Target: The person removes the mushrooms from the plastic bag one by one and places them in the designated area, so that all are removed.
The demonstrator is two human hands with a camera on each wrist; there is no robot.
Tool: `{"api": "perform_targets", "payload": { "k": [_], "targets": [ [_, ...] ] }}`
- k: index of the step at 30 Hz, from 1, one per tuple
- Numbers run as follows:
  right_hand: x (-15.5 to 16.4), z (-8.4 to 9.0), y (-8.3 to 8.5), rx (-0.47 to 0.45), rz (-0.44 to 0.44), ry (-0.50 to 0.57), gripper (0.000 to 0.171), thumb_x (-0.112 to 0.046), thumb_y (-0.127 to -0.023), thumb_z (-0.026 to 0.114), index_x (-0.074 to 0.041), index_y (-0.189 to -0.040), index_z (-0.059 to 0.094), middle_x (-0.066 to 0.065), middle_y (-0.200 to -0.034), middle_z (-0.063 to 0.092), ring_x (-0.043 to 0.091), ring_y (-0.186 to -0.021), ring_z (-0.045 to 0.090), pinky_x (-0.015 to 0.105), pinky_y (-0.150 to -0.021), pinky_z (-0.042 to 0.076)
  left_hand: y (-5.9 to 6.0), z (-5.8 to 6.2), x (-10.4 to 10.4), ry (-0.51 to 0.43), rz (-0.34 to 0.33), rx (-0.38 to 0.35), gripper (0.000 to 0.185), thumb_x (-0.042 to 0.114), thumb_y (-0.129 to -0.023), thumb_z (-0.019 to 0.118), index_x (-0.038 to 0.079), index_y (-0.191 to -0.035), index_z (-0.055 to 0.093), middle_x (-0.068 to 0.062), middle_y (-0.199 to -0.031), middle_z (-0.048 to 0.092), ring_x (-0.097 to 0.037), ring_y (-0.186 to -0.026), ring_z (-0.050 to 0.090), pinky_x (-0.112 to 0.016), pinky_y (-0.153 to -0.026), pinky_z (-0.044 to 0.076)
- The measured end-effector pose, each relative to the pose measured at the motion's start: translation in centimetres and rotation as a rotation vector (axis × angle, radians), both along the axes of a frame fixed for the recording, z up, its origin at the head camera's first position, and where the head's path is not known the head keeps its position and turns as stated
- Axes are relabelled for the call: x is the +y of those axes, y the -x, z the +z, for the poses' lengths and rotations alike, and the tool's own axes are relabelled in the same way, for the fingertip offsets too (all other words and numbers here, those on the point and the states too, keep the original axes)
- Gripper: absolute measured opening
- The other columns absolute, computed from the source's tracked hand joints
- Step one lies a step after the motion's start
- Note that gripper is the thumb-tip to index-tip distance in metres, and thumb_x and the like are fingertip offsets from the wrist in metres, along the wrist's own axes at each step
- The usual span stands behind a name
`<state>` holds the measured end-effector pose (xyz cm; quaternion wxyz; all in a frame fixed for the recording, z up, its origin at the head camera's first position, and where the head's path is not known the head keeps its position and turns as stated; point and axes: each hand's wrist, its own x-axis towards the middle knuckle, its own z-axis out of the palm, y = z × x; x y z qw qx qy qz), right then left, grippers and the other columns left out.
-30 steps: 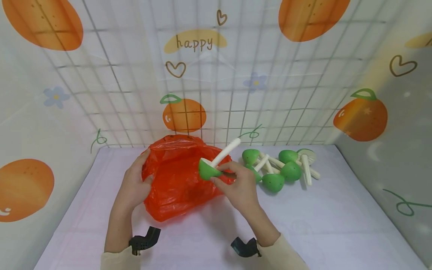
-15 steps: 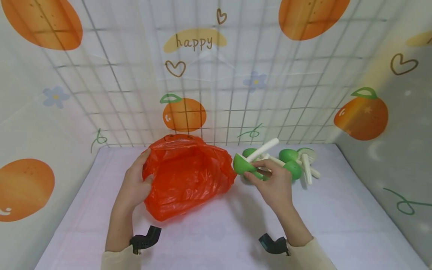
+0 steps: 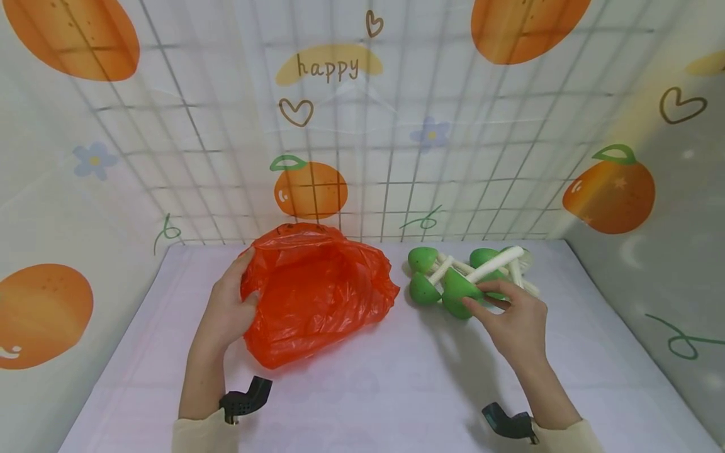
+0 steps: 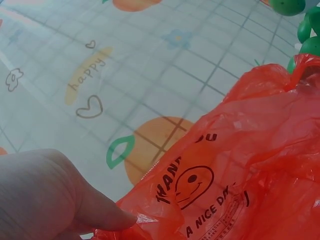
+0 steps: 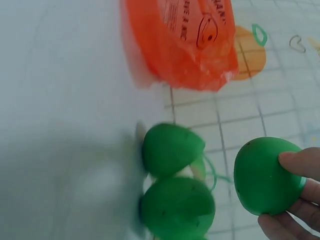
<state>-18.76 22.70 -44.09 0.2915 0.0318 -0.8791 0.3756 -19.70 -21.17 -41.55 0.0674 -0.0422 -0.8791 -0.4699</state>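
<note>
At the left of the head view my left hand [image 3: 229, 308] holds the left edge of a red plastic bag [image 3: 323, 308], thumb on the near side. The bag's mouth gapes toward me, and its printed lettering shows in the left wrist view. My right hand [image 3: 520, 319] pinches a toy mushroom by its green cap [image 5: 265, 177], the white stem [image 3: 498, 263] pointing up and right. It is held over a pile of similar green-capped mushrooms [image 3: 423, 289], right of the bag, and covers part of that pile in the head view.
The pale cloth-covered table [image 3: 351, 402] runs back to a sheet printed with oranges [image 3: 311, 190] and a grid. Side sheets with the same print stand at left and right. A black wrist camera [image 3: 508, 421] sits on each wrist.
My right hand has carried the mushroom rightward, from in front of the bag's mouth to over the pile. The left hand keeps its hold on the bag.
</note>
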Motion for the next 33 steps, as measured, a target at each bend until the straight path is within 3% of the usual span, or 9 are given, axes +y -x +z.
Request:
{"api": "perform_targets", "payload": {
  "k": [1, 4, 8, 12, 22, 24, 26, 29, 33],
  "targets": [
    [0.4, -0.1, -0.2, -0.004, -0.014, -0.009, 0.027, 0.000, -0.074, 0.093, -0.001, -0.096, 0.077, 0.011, -0.091, 0.076, 0.036, -0.087, 0.078, 0.001, -0.071, 0.048, 0.0, 0.0, 0.0, 0.001, 0.000, -0.001, 0.078, -0.010, -0.098, 0.058, 0.008, -0.167, 0.026, -0.015, -0.164, 0.039, -0.039, -0.144, 0.043, -0.059, -0.111, 0.045],
    [1.5, -0.5, -0.5, -0.003, -0.025, -0.011, 0.028, -0.001, -0.073, 0.094, -0.003, -0.095, 0.078, 0.012, -0.092, 0.076, 0.007, -0.085, 0.077, 0.001, -0.071, 0.047, 0.0, 0.1, 0.0, 0.004, 0.002, -0.005, 0.078, -0.009, -0.098, 0.058, 0.009, -0.167, 0.026, -0.015, -0.165, 0.039, -0.039, -0.144, 0.043, -0.059, -0.111, 0.045],
    [2.8, -1.0, -0.7, -0.017, -0.034, -0.002, 0.028, -0.001, -0.073, 0.093, -0.003, -0.097, 0.078, 0.014, -0.095, 0.077, -0.030, -0.082, 0.054, 0.000, -0.069, 0.046, -0.1, 0.1, 0.0, 0.000, 0.007, -0.018, 0.078, -0.009, -0.098, 0.059, 0.009, -0.167, 0.026, -0.015, -0.165, 0.039, -0.039, -0.144, 0.043, -0.059, -0.110, 0.046],
    [3.9, -1.6, -0.8, -0.058, -0.071, -0.010, 0.029, -0.003, -0.074, 0.093, -0.003, -0.099, 0.078, 0.015, -0.099, 0.078, -0.033, -0.082, 0.048, 0.001, -0.067, 0.046, -0.1, 0.1, 0.0, -0.002, 0.012, -0.025, 0.078, -0.008, -0.099, 0.059, 0.011, -0.167, 0.026, -0.015, -0.164, 0.039, -0.039, -0.143, 0.043, -0.059, -0.109, 0.047],
    [7.0, -3.9, -1.0, -0.147, -0.088, -0.034, 0.030, -0.010, -0.076, 0.093, -0.004, -0.102, 0.079, 0.020, -0.100, 0.078, -0.029, -0.074, 0.053, 0.003, -0.066, 0.047, -0.3, 0.2, 0.1, -0.010, 0.012, -0.036, 0.078, -0.008, -0.099, 0.059, 0.011, -0.167, 0.026, -0.015, -0.164, 0.039, -0.039, -0.142, 0.044, -0.059, -0.108, 0.049],
    [7.4, -4.2, -1.0, -0.157, -0.093, -0.048, 0.029, -0.010, -0.076, 0.093, -0.005, -0.102, 0.079, 0.019, -0.100, 0.078, -0.018, -0.073, 0.064, 0.003, -0.066, 0.046, -0.3, 0.2, 0.2, -0.012, 0.013, -0.036, 0.079, -0.008, -0.099, 0.059, 0.012, -0.167, 0.026, -0.014, -0.164, 0.040, -0.039, -0.141, 0.045, -0.059, -0.107, 0.049],
    [7.8, -4.5, -1.0, -0.159, -0.093, -0.082, 0.029, -0.012, -0.076, 0.093, -0.006, -0.101, 0.079, 0.018, -0.099, 0.079, 0.001, -0.074, 0.075, 0.004, -0.069, 0.045, -0.3, 0.2, 0.2, -0.010, 0.015, -0.034, 0.079, -0.008, -0.099, 0.059, 0.012, -0.167, 0.026, -0.014, -0.164, 0.040, -0.039, -0.141, 0.045, -0.059, -0.107, 0.049],
    [8.3, -5.0, -0.9, -0.158, -0.082, -0.132, 0.028, -0.011, -0.076, 0.094, -0.006, -0.099, 0.079, 0.017, -0.097, 0.079, 0.031, -0.079, 0.079, 0.008, -0.071, 0.045, -0.2, 0.3, 0.2, -0.007, 0.014, -0.032, 0.079, -0.009, -0.099, 0.059, 0.011, -0.167, 0.026, -0.015, -0.164, 0.039, -0.039, -0.142, 0.044, -0.059, -0.107, 0.049],
    [8.7, -5.6, -0.7, -0.167, -0.064, -0.151, 0.029, -0.009, -0.074, 0.094, -0.005, -0.099, 0.078, 0.018, -0.097, 0.079, 0.041, -0.083, 0.077, 0.013, -0.072, 0.044, -0.2, 0.3, 0.2, -0.009, 0.011, -0.034, 0.079, -0.008, -0.099, 0.059, 0.011, -0.167, 0.026, -0.015, -0.164, 0.039, -0.039, -0.142, 0.044, -0.059, -0.107, 0.049]
  ]
}}
